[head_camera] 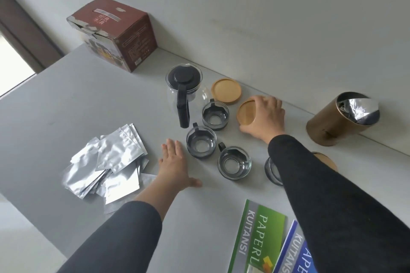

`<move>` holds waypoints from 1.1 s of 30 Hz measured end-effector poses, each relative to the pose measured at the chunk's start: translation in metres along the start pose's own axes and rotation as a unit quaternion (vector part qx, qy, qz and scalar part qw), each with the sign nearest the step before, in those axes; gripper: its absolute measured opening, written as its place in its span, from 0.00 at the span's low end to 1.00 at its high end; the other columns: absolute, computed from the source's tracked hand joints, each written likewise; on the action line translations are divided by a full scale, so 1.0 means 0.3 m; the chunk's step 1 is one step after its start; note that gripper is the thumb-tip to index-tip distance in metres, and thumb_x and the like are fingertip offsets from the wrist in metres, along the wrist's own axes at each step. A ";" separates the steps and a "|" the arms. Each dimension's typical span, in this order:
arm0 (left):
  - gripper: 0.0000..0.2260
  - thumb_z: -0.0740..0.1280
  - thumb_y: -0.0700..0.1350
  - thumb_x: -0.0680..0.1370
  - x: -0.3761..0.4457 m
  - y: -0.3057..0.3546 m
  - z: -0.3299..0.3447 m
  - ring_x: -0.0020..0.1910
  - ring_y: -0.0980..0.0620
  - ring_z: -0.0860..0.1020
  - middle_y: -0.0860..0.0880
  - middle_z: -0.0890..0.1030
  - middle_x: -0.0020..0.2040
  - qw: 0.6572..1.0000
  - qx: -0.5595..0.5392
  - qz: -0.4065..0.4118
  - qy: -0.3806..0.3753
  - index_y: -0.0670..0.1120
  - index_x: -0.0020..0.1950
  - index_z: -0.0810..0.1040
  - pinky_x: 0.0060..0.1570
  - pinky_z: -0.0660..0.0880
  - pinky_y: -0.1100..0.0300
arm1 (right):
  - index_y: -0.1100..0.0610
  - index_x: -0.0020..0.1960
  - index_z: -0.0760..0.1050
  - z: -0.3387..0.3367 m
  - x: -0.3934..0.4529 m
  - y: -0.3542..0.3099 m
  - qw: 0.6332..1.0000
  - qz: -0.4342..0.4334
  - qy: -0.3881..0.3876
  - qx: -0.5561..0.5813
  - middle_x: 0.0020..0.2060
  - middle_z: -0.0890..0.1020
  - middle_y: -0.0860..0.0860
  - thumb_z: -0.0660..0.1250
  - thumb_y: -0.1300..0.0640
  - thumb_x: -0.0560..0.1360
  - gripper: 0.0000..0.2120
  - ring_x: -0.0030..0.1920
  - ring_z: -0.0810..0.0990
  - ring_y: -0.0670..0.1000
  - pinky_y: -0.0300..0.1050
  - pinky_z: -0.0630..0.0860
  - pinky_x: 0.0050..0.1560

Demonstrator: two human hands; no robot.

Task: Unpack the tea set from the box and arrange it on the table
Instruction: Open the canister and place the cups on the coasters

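Note:
A glass teapot (pixel 183 86) with a black lid and handle stands on the grey table (pixel 77 99). Three glass cups (pixel 215 115) (pixel 200 142) (pixel 234 162) sit below it; a fourth cup (pixel 271 170) is half hidden by my right sleeve. One wooden coaster (pixel 225 90) lies by the teapot. My right hand (pixel 265 117) grips a second coaster (pixel 245 113) by its edge on the table. A third coaster (pixel 326 159) peeks out beyond my right arm. My left hand (pixel 175 163) lies flat on the table, fingers straight, just left of the cups.
The brown cardboard box (pixel 115 33) stands at the back left against the wall. Several silver foil sachets (pixel 106 162) lie at the left. A bronze tin (pixel 341 119) with foil inside stands at the right. Green and blue receipt books (pixel 261 237) lie near the front edge.

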State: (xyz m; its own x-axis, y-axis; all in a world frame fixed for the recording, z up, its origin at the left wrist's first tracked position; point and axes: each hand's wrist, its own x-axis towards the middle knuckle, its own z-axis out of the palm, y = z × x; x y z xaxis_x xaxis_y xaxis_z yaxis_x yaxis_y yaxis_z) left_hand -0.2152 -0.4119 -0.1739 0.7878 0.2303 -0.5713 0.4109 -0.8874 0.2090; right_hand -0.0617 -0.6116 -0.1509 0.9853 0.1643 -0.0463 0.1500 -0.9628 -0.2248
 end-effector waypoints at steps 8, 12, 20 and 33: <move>0.60 0.75 0.61 0.65 -0.002 0.012 -0.004 0.76 0.39 0.37 0.38 0.35 0.76 1.000 0.017 -0.005 -0.003 0.37 0.76 0.35 0.75 0.50 0.46 | 0.49 0.67 0.64 0.029 -0.074 0.025 0.983 -0.139 -0.110 -0.057 0.64 0.69 0.52 0.75 0.42 0.61 0.38 0.70 0.57 0.57 0.54 0.58 0.67; 0.60 0.75 0.60 0.66 -0.002 0.012 -0.006 0.76 0.39 0.36 0.39 0.34 0.76 1.000 0.010 -0.004 -0.008 0.37 0.76 0.34 0.75 0.49 0.46 | 0.49 0.68 0.63 0.035 -0.066 0.014 0.979 -0.131 -0.150 -0.042 0.69 0.67 0.51 0.74 0.44 0.64 0.37 0.74 0.50 0.59 0.58 0.52 0.70; 0.60 0.75 0.60 0.66 -0.008 0.007 -0.009 0.76 0.39 0.37 0.38 0.35 0.76 1.000 0.015 -0.001 -0.004 0.37 0.76 0.35 0.76 0.49 0.46 | 0.50 0.70 0.64 -0.055 -0.163 0.078 0.997 -0.058 -0.034 0.046 0.68 0.68 0.50 0.71 0.45 0.67 0.35 0.71 0.58 0.55 0.54 0.60 0.67; 0.60 0.74 0.63 0.66 -0.011 0.014 -0.021 0.77 0.39 0.39 0.38 0.38 0.77 0.998 0.056 -0.001 -0.005 0.36 0.76 0.36 0.75 0.52 0.48 | 0.55 0.72 0.61 0.025 -0.485 0.156 0.964 0.112 0.060 0.234 0.65 0.69 0.53 0.78 0.42 0.61 0.46 0.67 0.65 0.54 0.48 0.65 0.67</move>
State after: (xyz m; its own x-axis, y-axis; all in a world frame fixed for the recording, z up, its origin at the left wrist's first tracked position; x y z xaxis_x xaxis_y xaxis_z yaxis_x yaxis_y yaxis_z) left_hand -0.2131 -0.4138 -0.1661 0.7816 0.2293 -0.5800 0.3592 -0.9258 0.1180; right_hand -0.1985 -0.6789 -0.1618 0.9953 -0.0886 -0.0385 -0.0927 -0.7649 -0.6375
